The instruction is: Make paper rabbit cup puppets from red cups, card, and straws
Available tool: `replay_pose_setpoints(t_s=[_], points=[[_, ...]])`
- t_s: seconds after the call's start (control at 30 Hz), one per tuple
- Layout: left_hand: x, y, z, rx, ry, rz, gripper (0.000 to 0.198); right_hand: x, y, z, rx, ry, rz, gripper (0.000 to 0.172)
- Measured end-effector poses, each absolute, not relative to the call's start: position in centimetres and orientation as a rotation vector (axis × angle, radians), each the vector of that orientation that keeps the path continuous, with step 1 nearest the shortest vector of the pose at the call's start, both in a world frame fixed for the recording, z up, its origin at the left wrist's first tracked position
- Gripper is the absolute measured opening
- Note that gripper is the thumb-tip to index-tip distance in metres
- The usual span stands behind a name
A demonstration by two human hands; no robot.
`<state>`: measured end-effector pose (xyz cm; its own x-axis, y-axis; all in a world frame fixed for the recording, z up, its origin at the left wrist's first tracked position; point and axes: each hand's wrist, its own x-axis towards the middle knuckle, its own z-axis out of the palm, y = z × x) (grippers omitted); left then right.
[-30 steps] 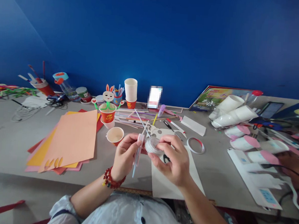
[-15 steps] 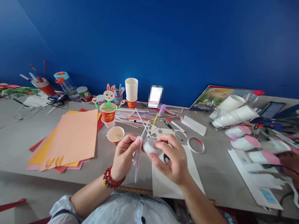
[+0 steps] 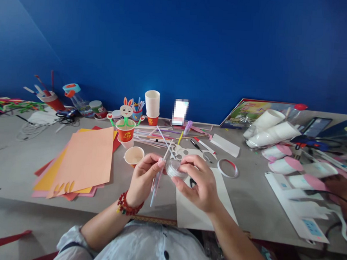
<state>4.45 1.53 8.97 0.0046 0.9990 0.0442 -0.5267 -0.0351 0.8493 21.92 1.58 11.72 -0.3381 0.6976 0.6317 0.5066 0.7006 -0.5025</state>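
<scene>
My left hand (image 3: 147, 175) pinches a small bundle of thin straws (image 3: 156, 186), which hangs down below the fingers at a slant. A roll of clear tape (image 3: 175, 169) is gripped by my right hand (image 3: 201, 182), with the fingers curled over its side. The roll sits close beside the straws; whether a strip of tape joins them is too fine to tell. Just left of my left hand stands a paper cup (image 3: 134, 157) with its mouth up. Beneath my right hand lies a white sheet (image 3: 205, 214), with a dark object partly hidden on it.
Coloured paper sheets (image 3: 89, 160) lie at left. Behind them stands a red cup (image 3: 125, 133) with a paper rabbit. Loose straws (image 3: 152, 134), pens (image 3: 204, 144) and a tape ring (image 3: 227, 168) lie further back. A power strip (image 3: 295, 208) and another person's hand (image 3: 341, 195) are at right.
The straw bundle in my left hand has tilted, its lower ends swinging left. My right hand and the tape roll have hardly moved.
</scene>
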Motion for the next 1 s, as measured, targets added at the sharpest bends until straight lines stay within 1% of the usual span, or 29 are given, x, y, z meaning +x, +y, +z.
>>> replay_pose_setpoints(t_s=[0.17, 0.3, 0.37, 0.47, 0.57, 0.83, 0.93, 1.0], points=[[4.1, 2.0, 9.4, 0.719, 0.75, 1.301, 0.018, 22.0, 1.9, 11.7, -0.931, -2.008, 0.276, 0.012], [4.1, 2.3, 9.2, 0.752, 0.729, 1.249, 0.028, 22.1, 2.1, 11.6, -0.962, -1.987, 0.291, 0.012], [4.2, 2.4, 8.9, 0.785, 0.724, 1.302, 0.027, 22.1, 2.1, 11.5, -0.965, -1.994, 0.293, 0.013], [4.5, 2.3, 8.4, 0.841, 0.726, 1.411, 0.02, 21.9, 2.1, 11.6, -0.951, -2.01, 0.288, 0.016], [4.7, 2.2, 8.3, 0.938, 0.712, 1.443, 0.019, 21.8, 2.0, 11.7, -0.948, -1.999, 0.271, 0.018], [4.9, 2.0, 6.7, 1.403, 0.83, 1.605, 0.029, 21.4, 1.2, 11.8, -0.938, -1.997, 0.202, 0.022], [5.0, 1.8, 6.1, 1.445, 0.868, 1.621, 0.033, 20.8, 0.5, 12.0, -0.912, -2.015, 0.154, 0.022], [5.0, 1.7, 6.1, 1.383, 0.898, 1.609, 0.032, 20.6, 0.3, 12.3, -0.871, -2.034, 0.17, 0.024]])
